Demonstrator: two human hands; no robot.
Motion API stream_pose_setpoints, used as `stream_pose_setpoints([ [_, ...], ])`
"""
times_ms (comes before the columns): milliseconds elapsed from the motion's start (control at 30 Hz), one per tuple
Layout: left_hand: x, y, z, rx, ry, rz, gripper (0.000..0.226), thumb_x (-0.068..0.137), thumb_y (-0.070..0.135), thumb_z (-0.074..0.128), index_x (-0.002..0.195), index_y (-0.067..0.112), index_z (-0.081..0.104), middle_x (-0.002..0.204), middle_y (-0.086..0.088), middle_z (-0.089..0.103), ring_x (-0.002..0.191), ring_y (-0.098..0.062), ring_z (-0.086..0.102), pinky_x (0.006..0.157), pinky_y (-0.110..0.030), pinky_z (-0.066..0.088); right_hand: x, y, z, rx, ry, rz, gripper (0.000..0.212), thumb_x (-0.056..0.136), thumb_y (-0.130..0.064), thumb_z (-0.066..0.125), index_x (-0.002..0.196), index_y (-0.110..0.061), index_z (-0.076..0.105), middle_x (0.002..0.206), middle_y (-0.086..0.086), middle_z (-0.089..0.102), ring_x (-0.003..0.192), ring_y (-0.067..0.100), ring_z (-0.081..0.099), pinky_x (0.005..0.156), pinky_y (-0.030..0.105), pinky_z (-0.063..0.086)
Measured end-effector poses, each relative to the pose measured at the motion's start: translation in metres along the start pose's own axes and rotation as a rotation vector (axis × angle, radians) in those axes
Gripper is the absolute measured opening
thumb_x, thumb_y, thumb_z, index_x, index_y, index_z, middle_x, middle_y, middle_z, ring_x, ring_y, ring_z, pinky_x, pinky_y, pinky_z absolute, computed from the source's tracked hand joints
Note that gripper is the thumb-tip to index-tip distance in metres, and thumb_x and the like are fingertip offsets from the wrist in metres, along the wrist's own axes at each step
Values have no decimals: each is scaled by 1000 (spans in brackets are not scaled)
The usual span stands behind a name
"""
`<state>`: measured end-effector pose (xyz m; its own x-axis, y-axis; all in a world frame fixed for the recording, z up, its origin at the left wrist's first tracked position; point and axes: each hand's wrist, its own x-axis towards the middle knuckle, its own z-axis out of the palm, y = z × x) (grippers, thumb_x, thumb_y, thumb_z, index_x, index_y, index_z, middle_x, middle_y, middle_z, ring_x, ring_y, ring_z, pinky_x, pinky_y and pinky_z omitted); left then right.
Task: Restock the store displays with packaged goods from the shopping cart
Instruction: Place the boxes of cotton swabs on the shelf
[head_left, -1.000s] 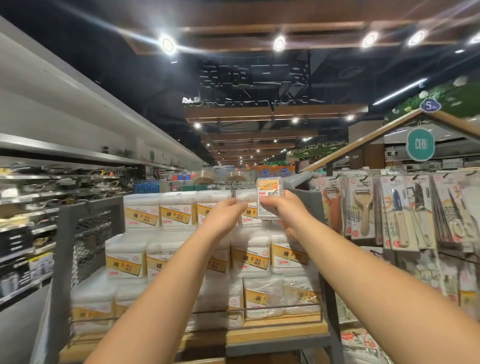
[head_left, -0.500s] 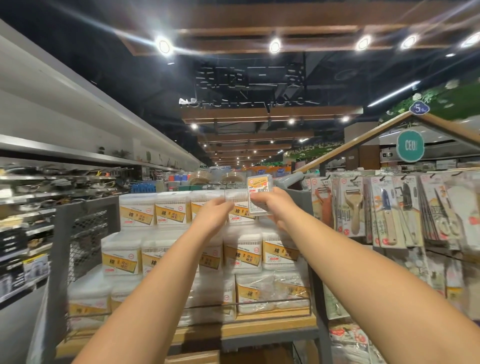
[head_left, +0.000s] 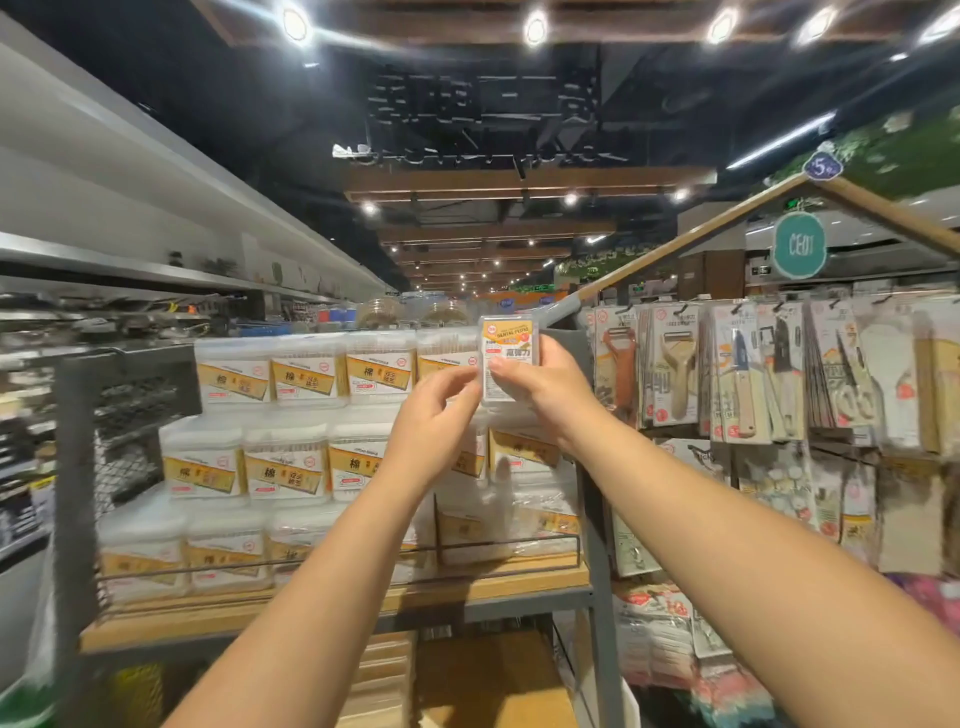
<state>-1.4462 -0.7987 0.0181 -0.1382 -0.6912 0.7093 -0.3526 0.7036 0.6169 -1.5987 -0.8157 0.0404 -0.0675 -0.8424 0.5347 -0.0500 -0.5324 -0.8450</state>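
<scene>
Dental floss pack (head_left: 508, 358): one, upright, held out in front of you above the top row of cotton swab boxes (head_left: 306, 375). Your right hand (head_left: 540, 387) grips it, thumb across the label, fingers curled behind. Your left hand (head_left: 435, 418) pinches its left edge with curled fingertips. Open air above the pack. To its right, close by, runs the grey upright post (head_left: 597, 519) of the wooden display shelf (head_left: 519, 579). Swab boxes stacked in three tiers; four show in the top row, the fourth partly hidden behind your hands. A thin wire rail (head_left: 363, 556) fronts the lowest tier. Beyond the post hang carded peelers (head_left: 675, 374), two plainly visible; further cards too blurred to count.
</scene>
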Motion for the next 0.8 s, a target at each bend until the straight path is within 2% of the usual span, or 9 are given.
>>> stream_pose_setpoints([
  [33,-1,-1,2,20,-6,12,30,100,23,51,129,18,60,119,11,59,111,-2,54,93,-17,42,3,0,2,31,4,7,39,86,-11,73,122,-10,60,112,5,71,103,18,69,87,29,56],
  [100,-2,-1,4,1,9,0,34,101,24,50,133,17,58,122,11,58,114,-2,52,92,-15,41,7,0,2,92,11,21,34,87,-7,71,119,-10,60,108,4,71,99,16,69,81,24,55],
  [233,-2,-3,-1,-52,57,-20,31,101,22,51,130,17,59,123,9,60,112,-2,54,91,-15,42,2,-5,-3,171,24,21,24,89,-3,67,110,-14,60,102,2,71,94,13,69,77,21,54],
  [333,-7,-7,-2,-118,76,-14,26,100,20,51,124,22,60,121,11,62,111,5,55,92,-18,43,-14,-7,-11,206,-12,30,21,90,-2,65,104,-17,61,98,-2,71,88,8,70,74,19,54],
  [433,-16,-9,-1,-200,71,-33,23,99,22,53,121,25,61,120,14,62,115,1,56,101,-27,46,-34,-1,-20,234,-48,90,22,89,-3,65,107,-16,63,102,1,72,98,16,69,90,31,55],
  [500,-26,-10,3,-256,46,-74,27,91,37,56,117,30,62,120,12,64,117,-6,58,102,-31,46,-48,7,-25,243,-58,148,24,89,-3,65,112,-12,64,107,6,72,107,25,67,99,41,51],
  [600,-38,-10,11,-340,-29,-152,34,81,51,60,112,37,62,119,6,68,115,-13,62,95,-36,50,-66,23,-29,251,-78,229,30,90,-2,62,120,-5,64,117,16,70,113,32,65,102,46,49],
  [700,-51,-11,19,-347,-93,-208,22,96,33,59,118,33,58,121,1,67,112,-18,64,86,-32,52,-82,42,-29,256,-117,300,28,92,-4,59,119,-7,65,111,11,73,107,26,67,98,43,50],
  [800,-70,-19,22,-283,-156,-274,24,93,31,63,115,38,55,120,3,66,109,-15,64,79,-27,52,-104,63,-30,284,-138,378,25,91,-8,61,115,-10,66,102,5,76,98,18,71,86,37,54],
])
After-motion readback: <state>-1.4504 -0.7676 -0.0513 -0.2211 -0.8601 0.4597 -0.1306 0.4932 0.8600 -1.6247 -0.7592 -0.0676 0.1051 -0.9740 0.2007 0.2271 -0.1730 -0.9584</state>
